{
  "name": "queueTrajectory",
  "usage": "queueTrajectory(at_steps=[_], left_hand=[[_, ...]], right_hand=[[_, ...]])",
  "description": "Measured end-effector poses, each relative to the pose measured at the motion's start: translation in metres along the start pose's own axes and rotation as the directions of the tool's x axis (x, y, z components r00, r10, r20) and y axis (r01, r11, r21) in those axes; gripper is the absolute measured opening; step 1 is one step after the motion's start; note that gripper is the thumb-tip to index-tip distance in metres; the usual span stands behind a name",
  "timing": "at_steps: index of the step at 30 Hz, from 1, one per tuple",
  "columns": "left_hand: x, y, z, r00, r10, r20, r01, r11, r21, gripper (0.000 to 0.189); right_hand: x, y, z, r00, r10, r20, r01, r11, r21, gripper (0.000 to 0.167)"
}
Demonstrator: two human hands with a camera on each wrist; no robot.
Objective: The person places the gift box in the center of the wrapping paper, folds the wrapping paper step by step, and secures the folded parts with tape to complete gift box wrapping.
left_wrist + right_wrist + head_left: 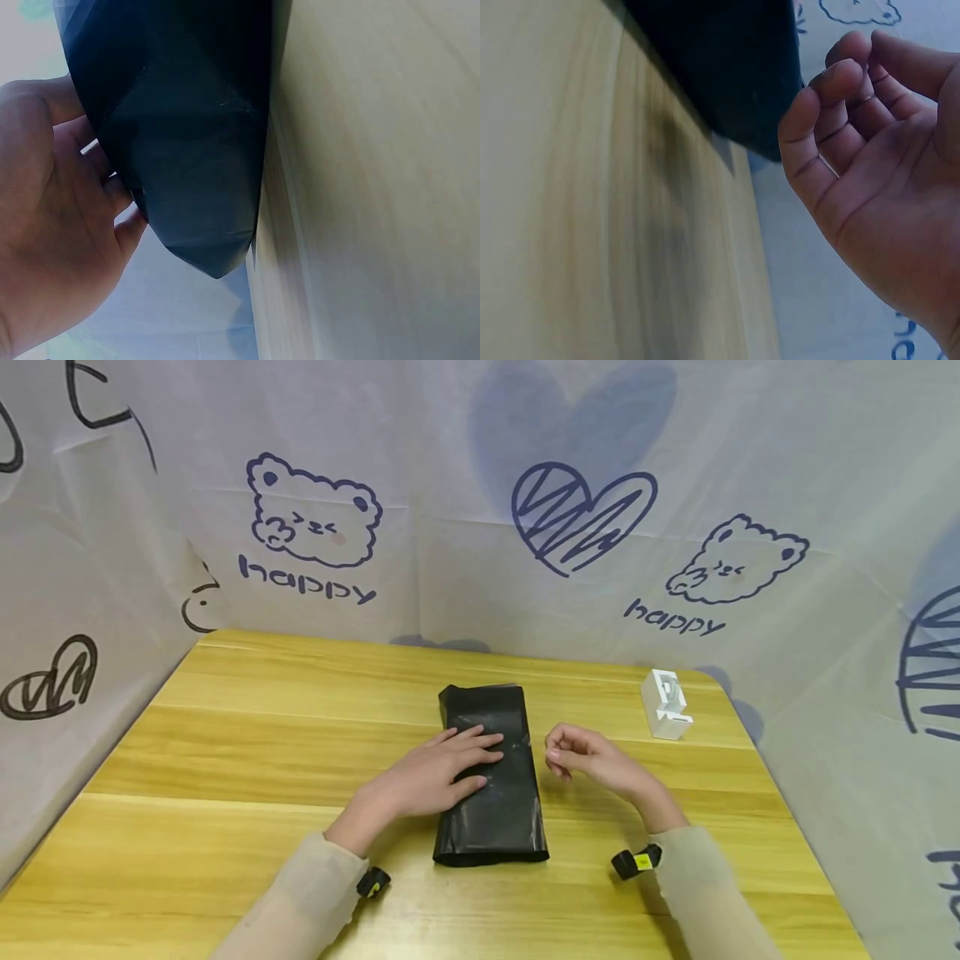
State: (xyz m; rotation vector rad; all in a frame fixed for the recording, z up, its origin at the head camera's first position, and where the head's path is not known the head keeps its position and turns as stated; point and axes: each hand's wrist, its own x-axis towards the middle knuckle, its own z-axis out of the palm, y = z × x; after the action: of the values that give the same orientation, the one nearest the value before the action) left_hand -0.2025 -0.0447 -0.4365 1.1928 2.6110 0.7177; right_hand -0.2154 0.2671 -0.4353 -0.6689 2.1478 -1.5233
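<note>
A long black plastic packet, with a smooth, slightly shiny surface, lies on the wooden table in front of me. My left hand rests on its upper face from the left, with the fingers spread. In the left wrist view the packet rises as a thick bulge, and the fingers of the left hand lie along its edge. Just right of the packet is my right hand, its fingers loosely bent. The right wrist view shows nothing between the thumb and fingers of that hand, beside the dark packet.
A small white block with a rounded hollow, resembling a tape dispenser, stands at the back right of the table. White cloth printed with bears and hearts hangs behind and at both sides.
</note>
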Motion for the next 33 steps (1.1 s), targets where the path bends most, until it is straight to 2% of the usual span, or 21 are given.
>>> queueTrajectory(at_steps=[7, 11, 14, 18, 25, 33], left_hand=[[0.001, 0.0, 0.0, 1.0, -0.017, 0.015, 0.017, 1.0, 0.0, 0.048], [0.001, 0.0, 0.0, 1.0, -0.018, 0.013, 0.018, 1.0, 0.004, 0.048], [0.001, 0.0, 0.0, 1.0, -0.018, 0.015, 0.018, 1.0, 0.008, 0.049], [0.001, 0.0, -0.001, 1.0, -0.02, 0.017, 0.02, 1.0, 0.007, 0.049], [0.001, -0.001, 0.0, 1.0, -0.014, 0.007, 0.014, 1.0, 0.01, 0.048], [0.002, -0.001, 0.001, 1.0, -0.023, 0.006, 0.022, 1.0, 0.013, 0.048]], right_hand=[[0.029, -0.006, -0.003, 0.992, 0.054, 0.116, -0.047, 0.997, -0.06, 0.018], [0.039, -0.008, -0.009, 0.978, 0.117, 0.175, -0.099, 0.989, -0.108, 0.016], [0.043, -0.01, -0.012, 0.969, 0.16, 0.19, -0.135, 0.981, -0.139, 0.018], [0.045, -0.012, -0.012, 0.962, 0.205, 0.178, -0.174, 0.969, -0.174, 0.023], [0.045, -0.012, -0.009, 0.961, 0.255, 0.103, -0.223, 0.941, -0.254, 0.022], [0.043, 0.001, -0.006, 0.955, 0.288, 0.069, -0.268, 0.94, -0.212, 0.029]])
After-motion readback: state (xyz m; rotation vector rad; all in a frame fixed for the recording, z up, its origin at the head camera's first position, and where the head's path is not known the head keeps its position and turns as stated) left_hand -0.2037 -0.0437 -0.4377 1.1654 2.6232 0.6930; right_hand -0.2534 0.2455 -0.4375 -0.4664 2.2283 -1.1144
